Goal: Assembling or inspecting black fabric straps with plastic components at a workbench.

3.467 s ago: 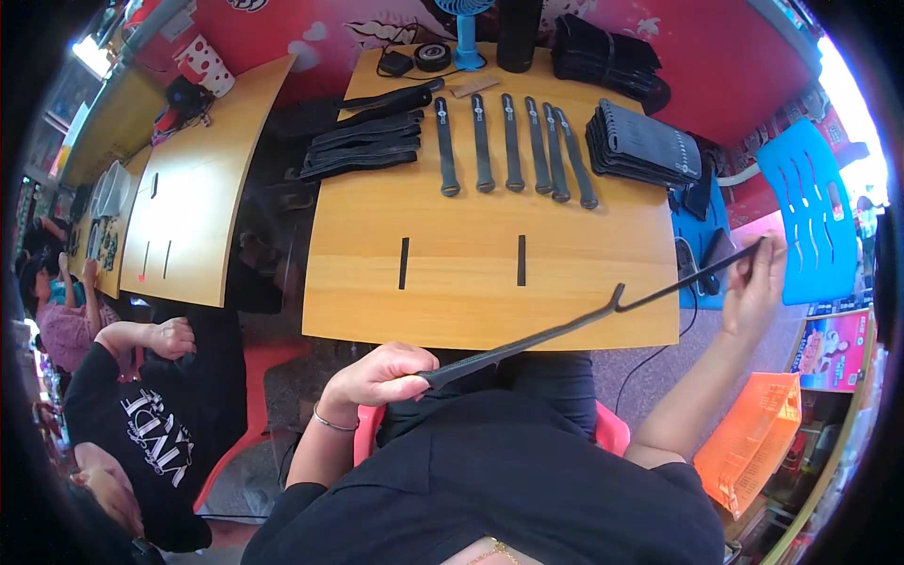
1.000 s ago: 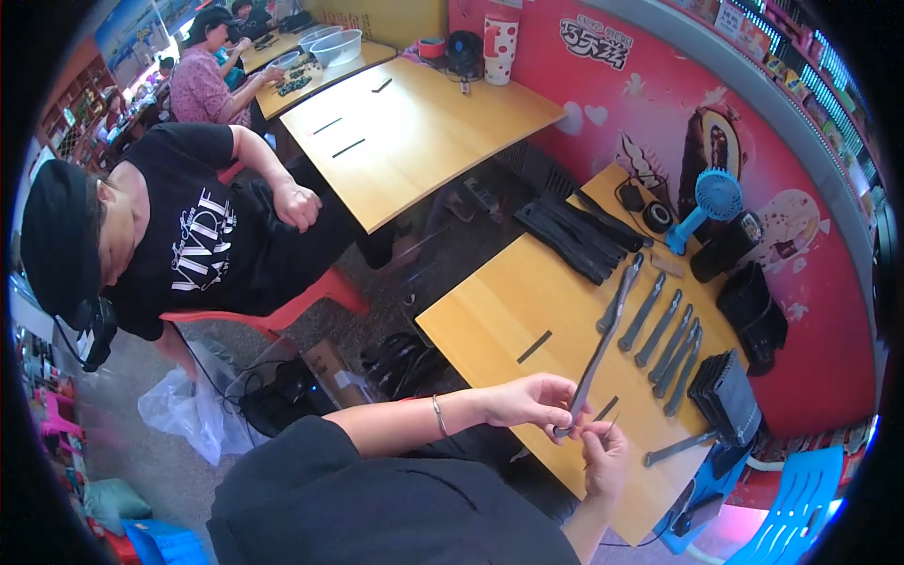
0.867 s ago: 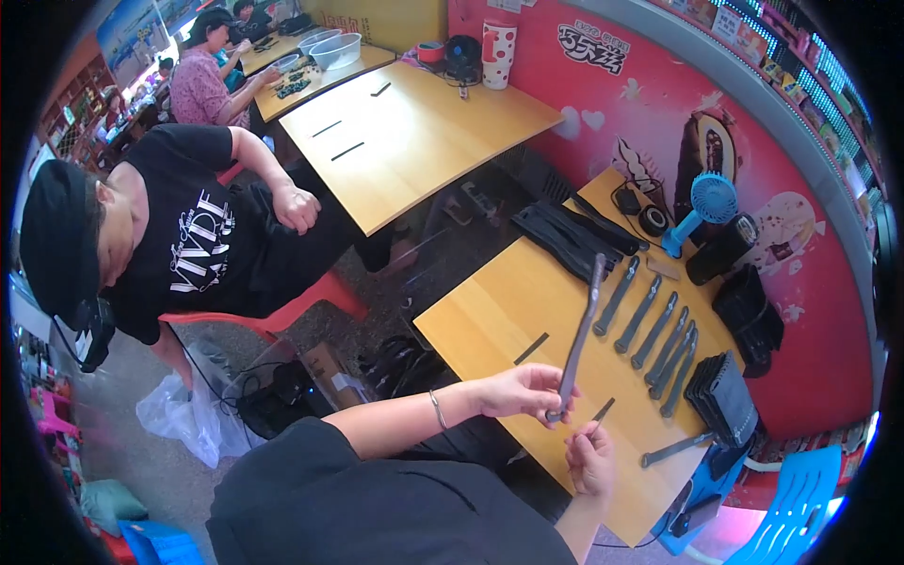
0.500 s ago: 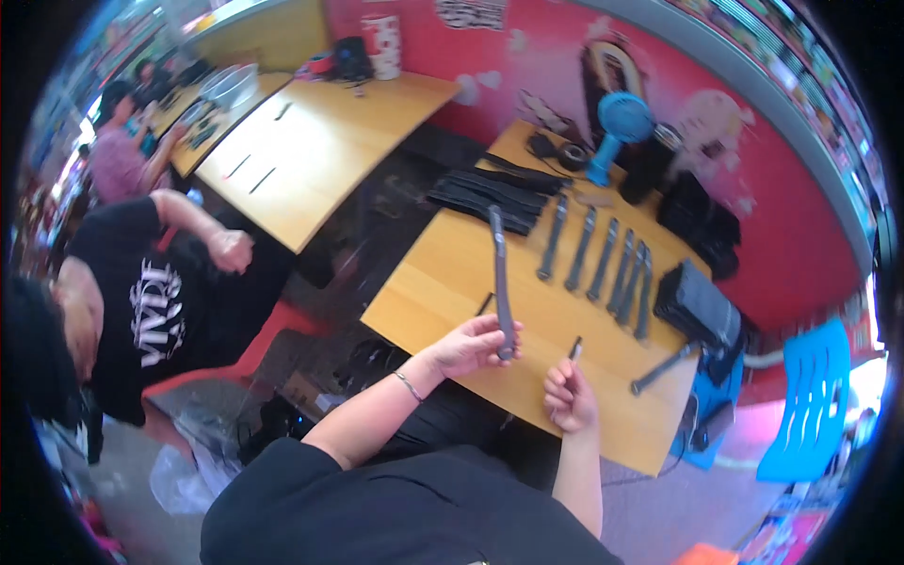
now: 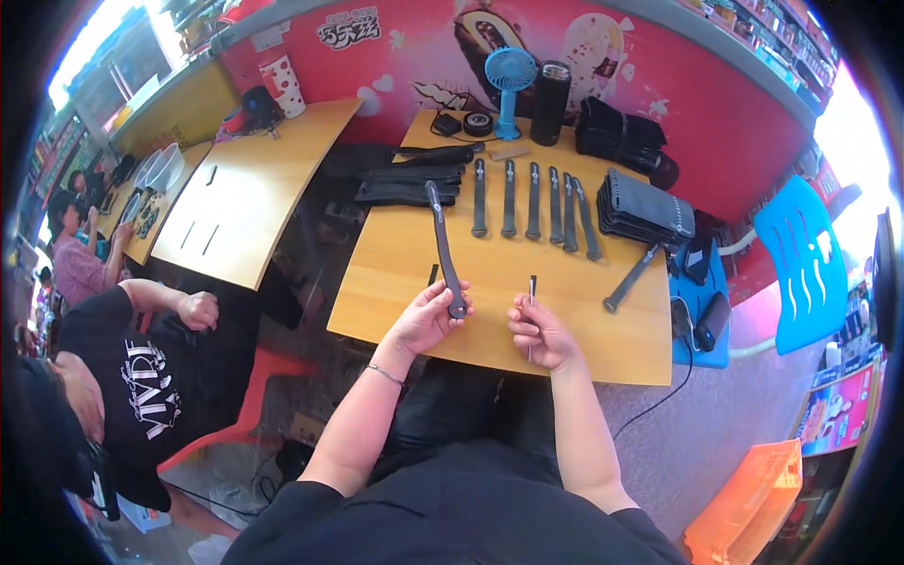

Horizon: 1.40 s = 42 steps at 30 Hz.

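Observation:
Between the thumb and fingers of my left hand (image 5: 422, 322), closed on its lower end, a dark grey strap (image 5: 442, 237) stands tilted above the table. My right hand (image 5: 544, 334) is closed around a thin, pen-like tool (image 5: 532, 290) with a dark tip and a silvery body; its exact kind is unclear. The two hands are apart, over the near edge of the wooden table (image 5: 490, 273). A short black strip (image 5: 434, 274) lies just behind my left hand. Several similar straps (image 5: 509, 200) lie in a row beyond, and one more strap (image 5: 629, 280) lies slanted at the right.
A pile of dark bands (image 5: 405, 186) lies at the table's left, a dark folded stack (image 5: 645, 209) at its right. Behind stand a blue fan (image 5: 509, 80) and a black flask (image 5: 551, 104). A person (image 5: 141, 358) sits left; a blue chair (image 5: 800, 259) stands right.
The view has swung, so the table appears more level and further left. Both hands keep hold of their things; the strap tilts more to the left.

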Each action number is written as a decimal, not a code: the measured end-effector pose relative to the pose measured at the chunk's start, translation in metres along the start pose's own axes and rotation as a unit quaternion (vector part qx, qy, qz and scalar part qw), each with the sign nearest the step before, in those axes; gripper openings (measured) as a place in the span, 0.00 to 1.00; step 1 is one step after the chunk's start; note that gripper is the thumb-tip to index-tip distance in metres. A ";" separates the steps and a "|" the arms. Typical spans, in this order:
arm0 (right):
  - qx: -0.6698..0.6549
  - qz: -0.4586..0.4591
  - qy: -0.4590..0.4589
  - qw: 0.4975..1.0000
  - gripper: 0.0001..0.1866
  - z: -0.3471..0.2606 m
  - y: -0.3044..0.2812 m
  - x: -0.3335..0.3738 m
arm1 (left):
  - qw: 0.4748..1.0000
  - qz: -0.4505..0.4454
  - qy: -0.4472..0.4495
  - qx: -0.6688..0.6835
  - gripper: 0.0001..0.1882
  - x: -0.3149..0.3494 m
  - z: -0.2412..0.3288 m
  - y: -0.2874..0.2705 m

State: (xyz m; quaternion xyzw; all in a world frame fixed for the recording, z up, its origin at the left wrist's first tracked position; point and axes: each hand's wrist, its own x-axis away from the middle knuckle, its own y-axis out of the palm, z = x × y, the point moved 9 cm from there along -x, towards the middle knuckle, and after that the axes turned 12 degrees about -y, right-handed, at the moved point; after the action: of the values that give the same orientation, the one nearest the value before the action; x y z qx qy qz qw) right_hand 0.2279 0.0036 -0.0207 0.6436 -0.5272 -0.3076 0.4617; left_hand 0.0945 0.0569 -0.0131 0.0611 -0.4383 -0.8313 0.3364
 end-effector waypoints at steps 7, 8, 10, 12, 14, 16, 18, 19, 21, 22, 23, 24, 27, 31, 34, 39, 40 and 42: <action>-0.053 -0.033 0.019 0.998 0.17 0.005 -0.001 0.004 | 0.999 -0.002 0.004 0.036 0.16 0.006 -0.006 0.002; -0.049 -0.004 0.021 0.999 0.22 0.005 -0.002 0.006 | 0.999 -0.003 -0.002 0.036 0.16 0.007 -0.007 0.003; -0.047 -0.003 0.021 0.999 0.22 0.007 0.000 0.005 | 0.999 0.012 -0.009 0.037 0.16 0.008 -0.009 0.000; -0.057 0.004 0.021 0.998 0.23 0.008 -0.004 0.007 | 0.999 0.004 -0.015 0.041 0.16 0.008 -0.008 0.001; -0.054 0.003 0.022 0.998 0.23 0.005 -0.005 0.004 | 0.998 0.003 -0.025 0.050 0.15 0.008 -0.011 0.001; -0.055 0.007 0.027 0.998 0.23 0.005 -0.004 0.003 | 1.000 -0.016 -0.009 0.023 0.15 0.006 -0.004 0.003; -0.031 0.000 0.017 0.999 0.21 0.002 0.002 0.002 | 1.000 -0.006 -0.007 0.025 0.14 0.006 0.000 0.009; -0.034 0.004 0.020 0.999 0.21 0.004 0.002 0.004 | 1.000 0.000 -0.003 0.023 0.14 0.007 0.000 0.010; -0.005 0.018 0.022 1.000 0.19 0.004 0.001 0.003 | 1.000 -0.009 -0.001 0.025 0.13 0.005 0.000 0.006; -0.006 0.017 0.024 1.000 0.19 0.005 0.001 0.003 | 1.000 0.005 0.000 -0.002 0.13 0.005 -0.001 0.002; 0.005 0.016 0.023 1.000 0.19 0.006 0.000 0.006 | 0.999 0.017 0.000 -0.028 0.13 0.004 -0.004 0.001; 0.016 0.014 0.023 1.000 0.19 0.005 0.000 0.007 | 0.999 0.017 -0.001 -0.027 0.13 0.003 -0.005 0.001; 0.029 0.021 0.034 0.999 0.17 0.000 0.008 0.002 | 0.999 -0.021 0.005 -0.046 0.13 0.005 -0.006 0.012; 0.272 0.009 -0.122 0.954 0.18 -0.069 0.050 -0.033 | 0.999 -0.011 0.007 -0.047 0.13 0.000 0.017 0.026; 0.359 -0.020 -0.257 0.897 0.23 -0.139 0.113 -0.062 | 0.977 -0.146 0.107 -0.111 0.14 -0.028 0.085 0.090; 0.581 -0.041 -0.415 0.699 0.20 -0.193 0.211 -0.071 | 0.961 -0.146 0.214 -0.097 0.15 -0.093 0.184 0.160; 0.580 -0.043 -0.415 0.700 0.20 -0.192 0.217 -0.074 | 0.961 -0.124 0.239 -0.060 0.15 -0.099 0.198 0.157; 0.588 -0.025 -0.455 0.668 0.19 -0.194 0.226 -0.066 | 0.958 -0.160 0.236 -0.025 0.15 -0.112 0.207 0.161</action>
State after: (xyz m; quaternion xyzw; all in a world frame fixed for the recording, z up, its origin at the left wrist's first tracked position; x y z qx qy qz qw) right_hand 0.2933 0.1158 0.2556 0.5747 -0.7273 -0.1996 -0.3177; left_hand 0.1796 0.2052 0.2150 0.3162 -0.3098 -0.8469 0.2947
